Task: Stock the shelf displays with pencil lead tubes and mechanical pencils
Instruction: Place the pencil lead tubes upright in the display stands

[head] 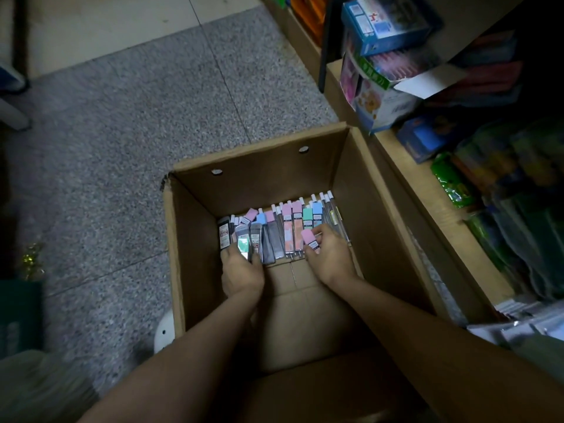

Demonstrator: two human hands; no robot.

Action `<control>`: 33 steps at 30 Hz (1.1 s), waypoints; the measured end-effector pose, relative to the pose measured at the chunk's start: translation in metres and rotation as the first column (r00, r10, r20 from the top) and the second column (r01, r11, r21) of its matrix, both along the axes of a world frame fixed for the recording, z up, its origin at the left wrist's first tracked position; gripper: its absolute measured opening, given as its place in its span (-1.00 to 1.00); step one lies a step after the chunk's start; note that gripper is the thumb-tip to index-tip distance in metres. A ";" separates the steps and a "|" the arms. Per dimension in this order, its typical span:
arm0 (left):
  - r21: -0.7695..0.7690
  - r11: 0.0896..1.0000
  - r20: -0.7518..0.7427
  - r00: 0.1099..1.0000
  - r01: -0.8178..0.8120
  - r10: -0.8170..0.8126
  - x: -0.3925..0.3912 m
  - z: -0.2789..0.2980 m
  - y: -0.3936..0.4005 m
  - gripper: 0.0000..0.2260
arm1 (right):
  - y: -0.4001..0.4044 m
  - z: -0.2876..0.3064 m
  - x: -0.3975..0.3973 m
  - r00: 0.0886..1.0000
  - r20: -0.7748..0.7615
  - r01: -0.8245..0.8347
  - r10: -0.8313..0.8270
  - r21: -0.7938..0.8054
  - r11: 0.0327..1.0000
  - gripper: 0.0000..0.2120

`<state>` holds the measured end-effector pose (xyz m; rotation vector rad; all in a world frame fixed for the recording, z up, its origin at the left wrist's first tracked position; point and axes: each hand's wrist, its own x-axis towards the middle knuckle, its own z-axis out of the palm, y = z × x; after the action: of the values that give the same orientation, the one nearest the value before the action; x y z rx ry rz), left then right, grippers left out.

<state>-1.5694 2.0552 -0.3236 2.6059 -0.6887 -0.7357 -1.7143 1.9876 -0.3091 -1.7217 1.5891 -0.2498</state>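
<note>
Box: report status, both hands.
Left hand grips grey tubes. Right hand pinches pink-capped tube. Rest lie in the box. Nothing blocking.

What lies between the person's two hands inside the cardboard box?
In the head view, grey lead tubes lie between the left hand and the right hand, above the box's bare cardboard floor.

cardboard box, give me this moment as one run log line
stage: picking stock | cardboard box: open on floor beside shelf | left hand: grips grey lead tubes | right hand: pinches pink-capped tube
</note>
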 end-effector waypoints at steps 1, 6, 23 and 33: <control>0.014 1.000 0.015 1.000 0.021 -0.021 0.000 -0.003 0.000 -0.57 | -0.001 -0.001 0.001 1.000 0.001 0.010 -0.010 0.012 1.000 -0.67; 0.022 0.999 0.020 0.999 0.027 -0.027 -0.002 -0.017 -0.012 -0.47 | 0.001 -0.012 -0.001 0.999 0.032 0.040 -0.043 0.075 0.996 -0.70; -0.101 0.995 -0.096 0.995 0.010 -0.020 0.007 -0.015 -0.021 -0.53 | -0.009 -0.014 -0.010 0.944 0.176 0.232 -0.279 0.248 0.940 -0.62; -0.469 0.862 -0.605 0.642 0.190 -0.471 -0.003 0.127 -0.063 -0.75 | -0.021 0.107 -0.021 0.900 0.388 0.223 -0.196 -0.024 0.975 -0.65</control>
<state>-1.5723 1.9924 -0.1962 1.6424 -0.9470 -1.4544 -1.7358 1.9663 -0.2024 -1.4380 1.4798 -0.7125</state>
